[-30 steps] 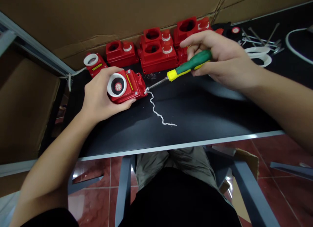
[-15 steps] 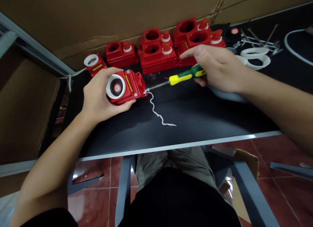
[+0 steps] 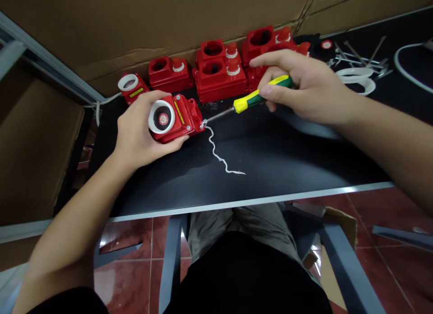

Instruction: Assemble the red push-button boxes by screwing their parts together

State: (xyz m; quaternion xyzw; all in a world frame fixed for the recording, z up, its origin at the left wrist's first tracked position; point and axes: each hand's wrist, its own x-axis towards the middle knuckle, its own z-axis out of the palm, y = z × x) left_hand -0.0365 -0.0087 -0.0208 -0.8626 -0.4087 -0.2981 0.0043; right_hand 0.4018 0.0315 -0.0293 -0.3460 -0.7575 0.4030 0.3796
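Observation:
My left hand (image 3: 138,131) is wrapped round a red housing (image 3: 181,113) with a white ring and a yellow label, holding it on the black tabletop. In my right hand (image 3: 291,86) is a screwdriver (image 3: 248,99) with a yellow and green handle, its index finger raised off the grip. The screwdriver's metal shaft slants down to the housing's right end, where its tip meets a small metal part. From that same end a wavy white cord (image 3: 218,157) trails across the tabletop towards the front edge.
Several red housings (image 3: 221,86) stand along the cardboard wall (image 3: 169,16) at the back. A smaller red unit (image 3: 131,86) with a white ring sits behind my left hand. White rings (image 3: 355,75) and metal rods (image 3: 375,50) lie at the right. The black tabletop (image 3: 176,183) has a pale front edge.
My right hand has changed its grip, the thumb now lying along the screwdriver's handle, which has turned and tilted up. The tip and the held housing stay in nearly the same place.

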